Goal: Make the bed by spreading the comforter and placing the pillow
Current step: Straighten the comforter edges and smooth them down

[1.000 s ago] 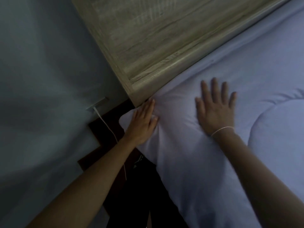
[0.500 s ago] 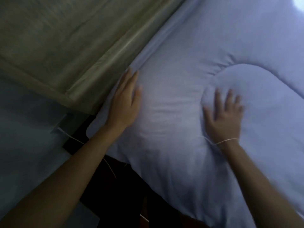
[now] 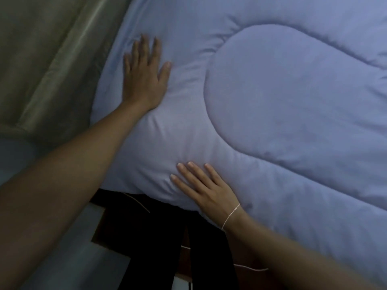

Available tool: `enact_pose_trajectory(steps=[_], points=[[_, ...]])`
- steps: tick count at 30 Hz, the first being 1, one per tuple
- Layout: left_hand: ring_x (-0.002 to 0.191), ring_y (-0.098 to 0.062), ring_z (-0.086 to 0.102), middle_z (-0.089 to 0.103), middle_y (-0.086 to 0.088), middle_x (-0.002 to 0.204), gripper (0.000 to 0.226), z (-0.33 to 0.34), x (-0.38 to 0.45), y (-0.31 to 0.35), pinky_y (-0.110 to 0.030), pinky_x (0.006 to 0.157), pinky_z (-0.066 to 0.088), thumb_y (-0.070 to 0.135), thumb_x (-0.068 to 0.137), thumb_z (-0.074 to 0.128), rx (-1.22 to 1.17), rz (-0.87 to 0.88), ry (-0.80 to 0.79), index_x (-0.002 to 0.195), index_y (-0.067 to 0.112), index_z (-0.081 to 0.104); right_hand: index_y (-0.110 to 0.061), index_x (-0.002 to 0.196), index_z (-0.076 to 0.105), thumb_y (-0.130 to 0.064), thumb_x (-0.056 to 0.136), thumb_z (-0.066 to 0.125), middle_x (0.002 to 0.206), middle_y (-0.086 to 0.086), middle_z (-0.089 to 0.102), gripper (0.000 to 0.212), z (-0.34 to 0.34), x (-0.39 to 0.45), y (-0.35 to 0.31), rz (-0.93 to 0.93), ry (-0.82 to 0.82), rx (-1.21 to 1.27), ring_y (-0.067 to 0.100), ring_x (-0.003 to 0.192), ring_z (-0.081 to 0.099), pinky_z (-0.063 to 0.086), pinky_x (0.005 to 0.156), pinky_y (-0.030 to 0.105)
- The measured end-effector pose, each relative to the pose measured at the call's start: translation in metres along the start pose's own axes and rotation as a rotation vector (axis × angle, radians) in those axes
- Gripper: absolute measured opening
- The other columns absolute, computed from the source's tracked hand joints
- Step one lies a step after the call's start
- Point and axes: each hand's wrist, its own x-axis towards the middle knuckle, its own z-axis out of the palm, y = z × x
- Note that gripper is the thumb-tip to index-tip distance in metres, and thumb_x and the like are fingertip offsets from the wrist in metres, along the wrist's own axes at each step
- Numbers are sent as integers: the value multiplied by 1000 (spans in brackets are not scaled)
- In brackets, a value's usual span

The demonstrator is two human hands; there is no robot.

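On comforter (image 3: 282,101): both hands flat, seemingly.

A wooden headboard (image 3: 48,65) with a pale, greyish grain filled the upper left of the view, its moulded edge running as a slanted band across it. Below the headboard, at the left edge, lay a patch of light grey wall (image 3: 14,160). Further down from the headboard, toward the bottom centre, was a dark gap (image 3: 150,237), too dim to tell what was in it. A thin white cord (image 3: 251,268) crossed that dark area, well below the headboard, and another short pale strand (image 3: 140,204) showed nearer to the headboard. A brown wooden edge (image 3: 109,245) bordered the dark gap on the headboard side, with pale grey floor (image 3: 73,258) beside it.
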Motion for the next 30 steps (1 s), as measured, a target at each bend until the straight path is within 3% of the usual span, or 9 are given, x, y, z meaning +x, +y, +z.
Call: enact_pose_trajectory(steps=[2,10,14,16,19,22,24,28,30], points=[[147,-28,4,6,-13,159,62,0,-1,0,-48,118,5,49,98,19,11,4,-3,152,19,10,-18,147,34,-12,101,20,154,3,31,48,5,0,2,3,38,41,22,143,26,24,116,42],[147,-28,3,3,-14,159,61,-1,-5,-1,-46,119,2,48,99,16,19,45,-7,152,18,6,-9,130,57,-7,98,36,139,6,54,39,29,-3,-32,3,92,174,23,137,39,21,117,44],[146,-31,6,6,-17,158,62,2,-10,-5,-47,119,6,47,98,16,28,76,27,152,17,8,-10,131,56,-12,97,44,136,6,56,36,-1,5,-19,-16,111,284,25,135,42,24,116,45],[146,-32,6,6,-17,158,62,4,-11,-6,-47,119,6,47,98,17,27,83,45,152,18,9,-13,138,48,-30,98,44,142,11,49,43,-28,13,12,88,159,306,28,137,39,24,115,48],[146,-33,5,5,-16,159,62,5,-13,-6,-48,118,4,49,98,18,36,99,60,152,20,8,-15,143,39,-47,94,44,148,16,39,59,-43,27,95,483,233,127,33,140,32,21,113,54],[146,-33,4,5,-15,159,63,5,-14,-5,-49,118,4,51,97,18,46,104,66,152,21,8,-23,149,28,-58,92,35,157,11,22,68,-38,29,138,724,83,42,37,145,16,12,115,55],[146,-33,3,6,-13,159,62,6,-13,-4,-51,118,4,51,97,18,50,104,66,152,23,9,-26,149,29,-58,92,35,157,9,21,66,-28,21,115,552,51,23,39,145,13,15,115,56],[146,-32,4,7,-11,160,62,11,-11,-5,-51,118,4,52,97,18,52,99,86,152,24,9,-30,147,32,-60,91,39,157,5,23,64,-26,3,52,-29,-69,112,38,145,15,19,114,56],[146,-31,6,8,-10,159,61,13,-10,-6,-50,118,5,51,97,18,48,99,91,152,24,10,-29,146,35,-58,93,40,156,6,27,61,-33,8,58,-114,-60,165,33,145,20,20,115,54]])
